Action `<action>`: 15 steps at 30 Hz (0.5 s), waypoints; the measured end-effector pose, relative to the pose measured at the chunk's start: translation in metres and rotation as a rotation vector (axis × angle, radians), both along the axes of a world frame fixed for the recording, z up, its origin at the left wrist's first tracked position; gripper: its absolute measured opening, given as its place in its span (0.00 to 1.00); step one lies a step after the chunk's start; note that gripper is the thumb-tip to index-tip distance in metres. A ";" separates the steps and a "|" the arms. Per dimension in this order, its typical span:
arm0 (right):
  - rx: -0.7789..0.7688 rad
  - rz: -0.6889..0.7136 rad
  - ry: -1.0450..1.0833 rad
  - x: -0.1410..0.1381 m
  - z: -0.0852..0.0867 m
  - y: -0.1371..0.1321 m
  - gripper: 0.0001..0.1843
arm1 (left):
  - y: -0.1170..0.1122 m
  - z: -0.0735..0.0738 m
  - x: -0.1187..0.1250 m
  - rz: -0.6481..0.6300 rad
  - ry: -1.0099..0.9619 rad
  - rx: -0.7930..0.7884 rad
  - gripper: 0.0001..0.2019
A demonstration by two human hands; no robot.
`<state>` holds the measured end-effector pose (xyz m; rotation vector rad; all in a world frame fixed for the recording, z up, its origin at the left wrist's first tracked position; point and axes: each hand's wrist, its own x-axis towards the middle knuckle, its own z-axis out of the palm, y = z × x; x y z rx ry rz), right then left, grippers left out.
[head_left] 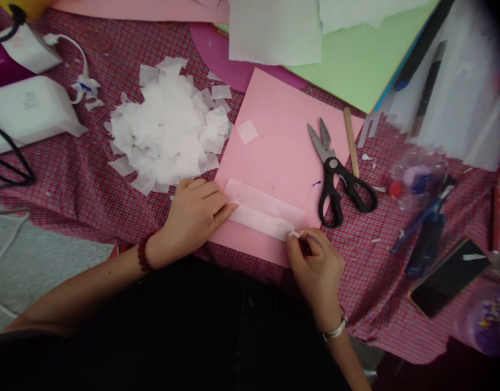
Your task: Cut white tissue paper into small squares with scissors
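Down by the pink sheet's [274, 146] six o'clock edge lay the tissue strip [266, 213]. The left hand [195, 214], fingers outstretched, pressed its nine o'clock end flat. The right hand [317, 266] pinched its four o'clock end between thumb and forefinger.

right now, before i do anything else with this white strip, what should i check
1. Left hand pressing the left end of the white strip: ok.
2. Right hand pinching the strip's right end: ok.
3. Strip lying wholly on the pink paper: ok.
4. Scissors apart from the strip and both hands: ok.
5. Pile of white squares off the strip, beside the left hand: ok.
6. Strip flat, without creases: cannot tell, the picture is too soft.
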<state>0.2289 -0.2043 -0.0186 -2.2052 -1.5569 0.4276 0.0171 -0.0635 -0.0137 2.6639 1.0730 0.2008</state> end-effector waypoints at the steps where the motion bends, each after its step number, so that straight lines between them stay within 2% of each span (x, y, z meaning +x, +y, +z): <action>1: -0.003 -0.002 -0.005 0.000 0.000 0.001 0.12 | 0.000 0.000 0.001 0.000 0.005 0.008 0.18; 9: -0.038 -0.014 -0.004 -0.001 0.003 0.002 0.14 | 0.001 -0.003 0.000 -0.003 -0.020 0.020 0.17; 15: -0.039 0.000 -0.008 0.000 0.004 0.002 0.13 | 0.002 -0.007 -0.002 0.003 -0.146 -0.009 0.17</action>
